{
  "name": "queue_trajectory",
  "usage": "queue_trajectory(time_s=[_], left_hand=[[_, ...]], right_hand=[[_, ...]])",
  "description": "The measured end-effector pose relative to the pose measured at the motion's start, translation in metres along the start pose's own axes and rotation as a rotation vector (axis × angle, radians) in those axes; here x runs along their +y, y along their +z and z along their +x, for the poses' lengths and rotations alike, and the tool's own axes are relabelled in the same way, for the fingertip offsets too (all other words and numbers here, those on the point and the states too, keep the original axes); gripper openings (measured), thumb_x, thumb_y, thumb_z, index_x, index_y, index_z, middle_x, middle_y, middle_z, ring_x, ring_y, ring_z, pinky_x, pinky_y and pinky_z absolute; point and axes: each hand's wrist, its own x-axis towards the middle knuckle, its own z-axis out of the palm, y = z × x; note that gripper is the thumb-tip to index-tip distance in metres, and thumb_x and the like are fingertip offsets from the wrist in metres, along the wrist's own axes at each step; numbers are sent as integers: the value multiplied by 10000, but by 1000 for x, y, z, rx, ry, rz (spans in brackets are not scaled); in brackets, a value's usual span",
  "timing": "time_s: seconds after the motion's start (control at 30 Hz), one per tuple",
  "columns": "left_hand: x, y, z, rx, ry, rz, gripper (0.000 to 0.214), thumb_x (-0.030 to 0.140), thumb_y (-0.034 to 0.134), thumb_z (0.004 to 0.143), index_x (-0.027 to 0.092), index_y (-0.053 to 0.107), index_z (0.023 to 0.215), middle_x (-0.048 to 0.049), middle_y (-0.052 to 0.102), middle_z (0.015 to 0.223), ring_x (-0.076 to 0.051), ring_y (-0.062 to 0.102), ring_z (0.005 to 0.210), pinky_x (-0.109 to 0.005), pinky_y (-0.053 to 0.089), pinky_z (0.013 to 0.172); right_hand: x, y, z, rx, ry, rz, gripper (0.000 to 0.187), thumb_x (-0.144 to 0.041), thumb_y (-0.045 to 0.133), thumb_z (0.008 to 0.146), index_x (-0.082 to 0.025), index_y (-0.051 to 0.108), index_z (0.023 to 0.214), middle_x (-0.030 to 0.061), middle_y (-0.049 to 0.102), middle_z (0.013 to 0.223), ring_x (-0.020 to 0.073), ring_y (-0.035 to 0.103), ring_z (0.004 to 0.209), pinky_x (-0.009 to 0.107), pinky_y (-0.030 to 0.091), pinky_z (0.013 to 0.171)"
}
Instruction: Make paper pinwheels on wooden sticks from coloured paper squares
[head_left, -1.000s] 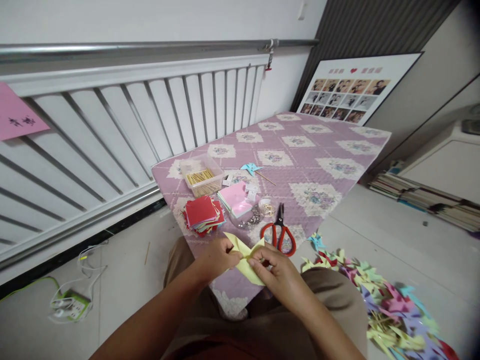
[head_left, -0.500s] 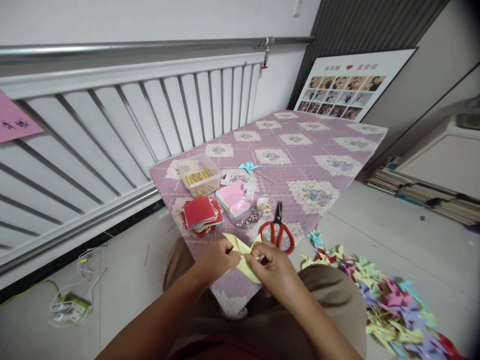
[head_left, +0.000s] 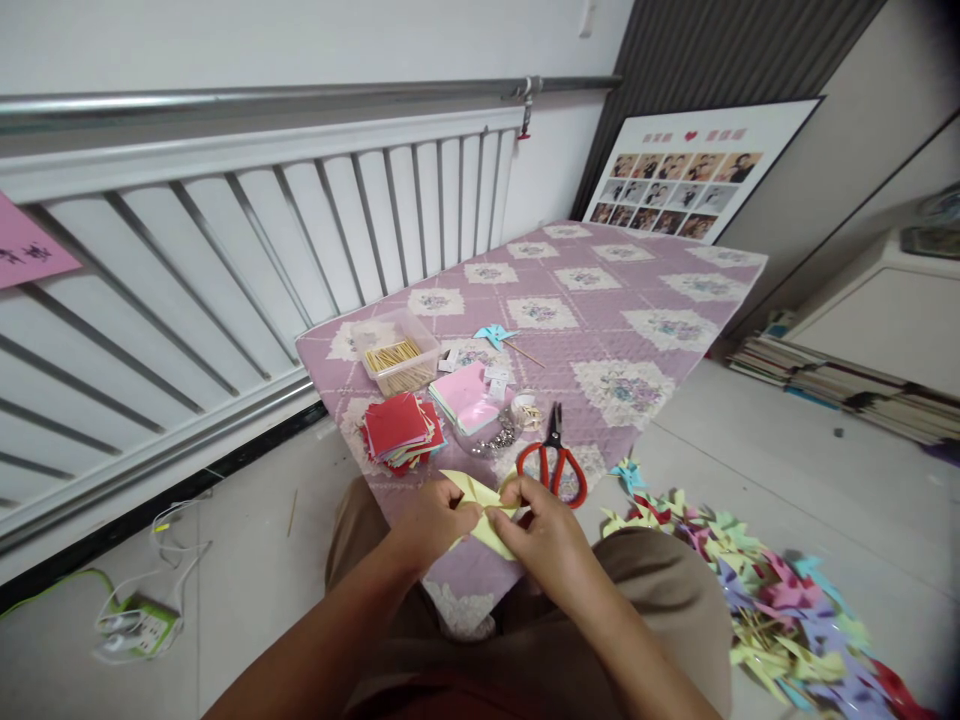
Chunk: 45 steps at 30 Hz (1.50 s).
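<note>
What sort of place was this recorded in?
Probably a room in a home, though the view doesn't settle it: there is a white radiator, a flower-patterned tablecloth and a large photo board.

Small bits [head_left: 502,437] apparently in dish [head_left: 469,444]

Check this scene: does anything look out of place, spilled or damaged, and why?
A stick lies alone on the floor left of the table; similar sticks sit in the box, so it looks stray. The red-topped stack is askew, its edges uneven.
</note>
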Motion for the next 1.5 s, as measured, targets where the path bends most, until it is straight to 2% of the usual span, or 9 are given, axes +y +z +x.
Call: queue_trajectory(time_s=[0.1,0.2,0.3,0.5,0.77,1.07,1.27,1.4,1.5], left_hand=[[-2,2,2,22,-30,0,116,268,578,697,158,605,673,34,542,506,-107,466,452,-226,323,451],[-1,4,2,34,-50,-24,114,265,576,708,165,591,658,35,541,496,-106,467,443,-224,312,446],[-2,6,3,25,-56,-72,105,256,578,713,165,584,662,35,539,505,-103,465,441,-223,311,446],[-15,7,12,-58,-67,-227,81,238,576,718,162,577,690,34,541,525,-97,459,450,-225,343,467],[-19,3,21,-209,-114,-404,176,258,584,688,156,599,831,-13,622,699,-133,559,614,-253,437,570],[-25,4,33,-120,-106,-229,85,249,594,673,179,606,721,24,572,581,-118,500,499,-239,377,499],[-35,4,43,-117,-80,-209,145,269,593,680,167,625,777,27,577,586,-112,496,496,-230,380,505],[-39,3,50,-63,-128,-209,158,271,613,684,162,618,798,22,599,608,-113,517,499,-225,385,496],[-46,-1,56,16,-148,-204,150,271,616,698,158,612,796,21,608,616,-111,525,509,-219,395,504]], right_hand=[[0,5,0,28,112,119,324,-247,602,725,-202,490,1026,-18,591,718,149,536,549,248,418,523],[4,10,1,7,156,265,655,-226,583,742,-189,326,1343,-13,623,761,150,557,566,245,433,517],[10,14,3,-12,187,297,782,-200,582,739,-195,229,1436,-50,569,686,140,512,522,240,411,492],[20,16,9,-53,177,315,776,-189,583,725,-167,265,1433,-35,522,744,125,457,537,241,413,499],[17,12,16,-121,236,298,739,-185,563,733,-173,287,1418,-102,396,593,106,375,474,205,317,442],[24,19,26,-168,287,370,747,-176,562,709,-192,303,1410,-112,364,586,103,352,462,199,292,434],[31,26,30,-147,239,366,698,-138,570,712,-215,358,1373,-64,503,713,109,446,543,213,377,501],[33,26,33,-184,279,556,624,-252,576,774,-234,343,1353,-49,536,734,125,506,559,230,416,508],[37,16,41,-123,265,581,499,-370,587,786,-195,460,1235,-37,534,732,121,514,555,235,425,511]])
